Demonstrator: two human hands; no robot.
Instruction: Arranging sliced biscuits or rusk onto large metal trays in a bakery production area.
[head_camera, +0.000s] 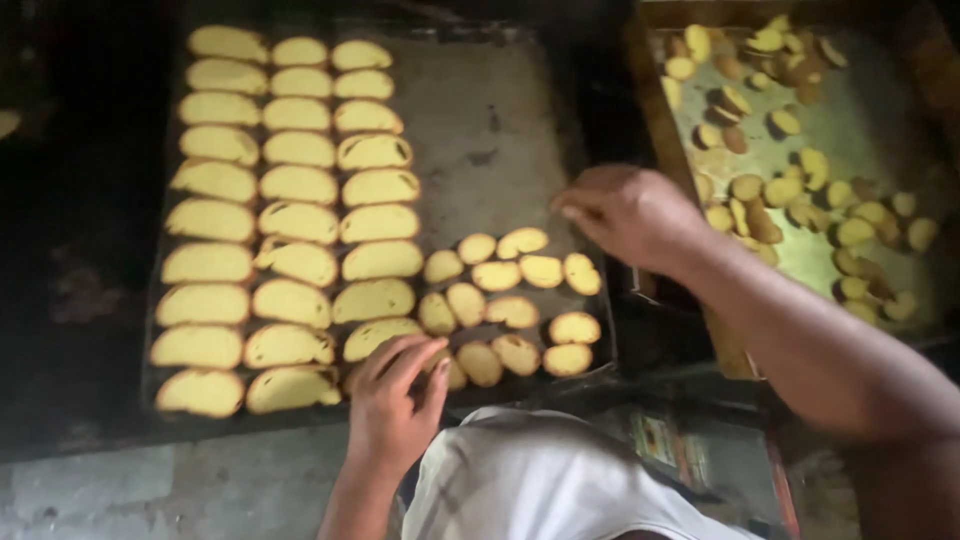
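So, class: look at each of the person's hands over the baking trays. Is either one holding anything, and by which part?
The left hand lies with fingers flat on bread slices, gripping nothing visible. Whether the curled right hand holds something cannot be told.

One head-worn camera looks steeply down, close over the near edge of a dark baking tray (480, 130), a second tray (860, 120) at right.
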